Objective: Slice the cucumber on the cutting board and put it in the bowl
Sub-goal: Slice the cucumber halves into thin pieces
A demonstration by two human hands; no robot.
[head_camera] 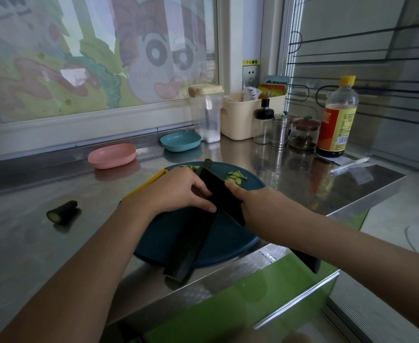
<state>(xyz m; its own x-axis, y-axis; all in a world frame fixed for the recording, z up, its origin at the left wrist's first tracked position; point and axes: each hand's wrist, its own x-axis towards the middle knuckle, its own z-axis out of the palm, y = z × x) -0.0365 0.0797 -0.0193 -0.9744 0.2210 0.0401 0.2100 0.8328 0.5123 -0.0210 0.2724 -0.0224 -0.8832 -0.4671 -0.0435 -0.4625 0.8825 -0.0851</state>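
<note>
On the cutting board [228, 243], my left grip [178, 191] is curled over the cucumber [191, 243], holding it down. My right grip [265, 209] is wrapped round the black knife [218, 191], forefinger out along the blade. The cucumber runs out past the board's near edge. Thin slices [235, 175] lie at the far right. A cut end [62, 212] sits left on the table [30, 243], and the pink bowl [112, 155] and blue bowl [180, 141] are further back.

Dim window light, bowed edges
</note>
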